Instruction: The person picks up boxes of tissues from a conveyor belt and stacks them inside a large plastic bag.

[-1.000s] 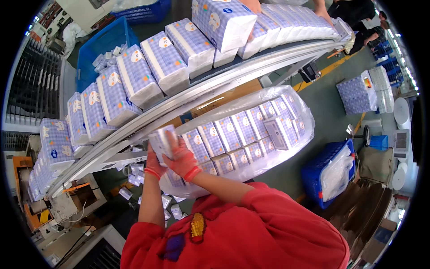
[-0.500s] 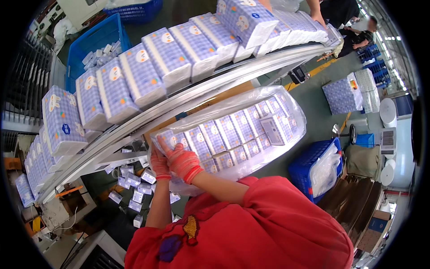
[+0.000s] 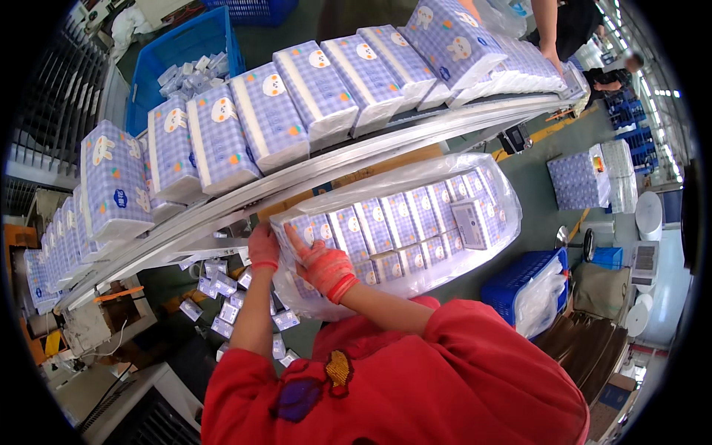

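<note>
A clear plastic bag (image 3: 415,279) lies in front of me, with two rows of purple checked tissue packs (image 3: 368,227) inside, each bearing a rabbit face. One pack (image 3: 470,223) sits turned on top near the bag's right end. My right hand (image 3: 328,268), in a thin red glove, rests on the packs at the left end, fingers spread and the index stretched out. At the bag's left edge my left hand (image 3: 263,246), also gloved, is closed on the plastic; its fingertips are partly hidden.
Beyond the bag, a metal-railed conveyor (image 3: 334,159) carries larger tissue bundles (image 3: 268,111). Another person's hand (image 3: 550,58) touches bundles at far right. A blue crate (image 3: 136,96) stands behind. Loose small packs (image 3: 222,283) lie below left; a blue basket (image 3: 498,285) stands right.
The whole view has shifted, so the scene sits farther right. My left hand has moved outward to the bag's left edge, away from my right hand, which stays on the packs.
</note>
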The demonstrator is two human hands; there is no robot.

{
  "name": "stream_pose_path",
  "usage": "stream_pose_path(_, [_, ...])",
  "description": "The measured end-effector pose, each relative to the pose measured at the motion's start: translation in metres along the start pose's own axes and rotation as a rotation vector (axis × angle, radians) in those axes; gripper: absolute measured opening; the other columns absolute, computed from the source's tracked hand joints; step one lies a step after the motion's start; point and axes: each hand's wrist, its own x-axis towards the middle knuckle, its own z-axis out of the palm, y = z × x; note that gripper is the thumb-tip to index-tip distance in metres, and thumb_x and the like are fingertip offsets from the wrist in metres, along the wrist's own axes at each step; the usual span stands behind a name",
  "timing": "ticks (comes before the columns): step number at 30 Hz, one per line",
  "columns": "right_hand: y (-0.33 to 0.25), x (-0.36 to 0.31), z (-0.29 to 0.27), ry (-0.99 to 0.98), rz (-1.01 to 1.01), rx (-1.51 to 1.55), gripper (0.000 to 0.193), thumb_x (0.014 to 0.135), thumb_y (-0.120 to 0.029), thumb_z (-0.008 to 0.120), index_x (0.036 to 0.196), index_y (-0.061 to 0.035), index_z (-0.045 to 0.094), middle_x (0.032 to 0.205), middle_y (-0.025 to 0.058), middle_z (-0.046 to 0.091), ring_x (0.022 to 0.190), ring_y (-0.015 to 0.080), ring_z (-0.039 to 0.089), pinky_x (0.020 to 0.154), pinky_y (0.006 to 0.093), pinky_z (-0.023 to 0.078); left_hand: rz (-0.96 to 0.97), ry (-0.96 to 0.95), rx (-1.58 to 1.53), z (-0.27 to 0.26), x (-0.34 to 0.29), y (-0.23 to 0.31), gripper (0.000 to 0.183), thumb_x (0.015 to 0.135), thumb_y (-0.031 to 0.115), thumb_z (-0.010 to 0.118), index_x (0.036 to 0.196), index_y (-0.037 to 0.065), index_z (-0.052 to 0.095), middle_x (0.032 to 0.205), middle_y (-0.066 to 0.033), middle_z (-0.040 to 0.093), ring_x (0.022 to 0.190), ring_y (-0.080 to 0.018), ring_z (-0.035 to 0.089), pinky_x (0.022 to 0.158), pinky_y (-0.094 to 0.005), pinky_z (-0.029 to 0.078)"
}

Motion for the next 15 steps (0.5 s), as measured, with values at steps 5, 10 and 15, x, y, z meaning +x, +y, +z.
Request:
stream_pose_path(5, [-0.003, -0.007, 0.015, -0.095, -0.022, 0.015, 0.069, 0.078, -0.018, 0.04, 0.133, -0.0237, -0.001, 0.091, 0.0233, 0.053, 0.075, 0.0333, 0.059, 0.06, 0.047, 0.045, 0.053, 0.352, -0.164, -0.007, -0.024, 0.045, 0.016, 0.078, 0.022, 0.048, 0.082, 0.007, 0.051, 0.077, -0.0154, 0.057, 0.072, -0.034, 0.055, 0.062, -0.0405, 0.042])
stream_pose_path(10, [0.015, -0.002, -0.008, 0.7, -0.375, -0.094, 0.049, 0.072, -0.029, 0.057, 0.112, -0.0055, 0.042, 0.094, 0.018, 0.054, 0.075, 0.0325, 0.056, 0.061, 0.0426, 0.044, -0.06, 0.276, -0.133, -0.011, -0.023, 0.041, 0.022, 0.08, 0.027, 0.048, 0.09, 0.009, 0.054, 0.082, -0.014, 0.058, 0.075, -0.0326, 0.055, 0.064, -0.0387, 0.043])
stream_pose_path(15, [0.011, 0.033, -0.002, 0.52, -0.318, -0.049, 0.055, 0.065, -0.037, 0.061, 0.104, -0.0024, 0.047, 0.108, 0.0195, 0.047, 0.095, 0.0322, 0.048, 0.082, 0.0385, 0.039, 0.074, 0.201, 0.09, 0.001, -0.015, 0.01, 0.024, 0.08, 0.026, 0.047, 0.092, 0.008, 0.057, 0.084, -0.0164, 0.057, 0.082, -0.0336, 0.054, 0.07, -0.0398, 0.042])
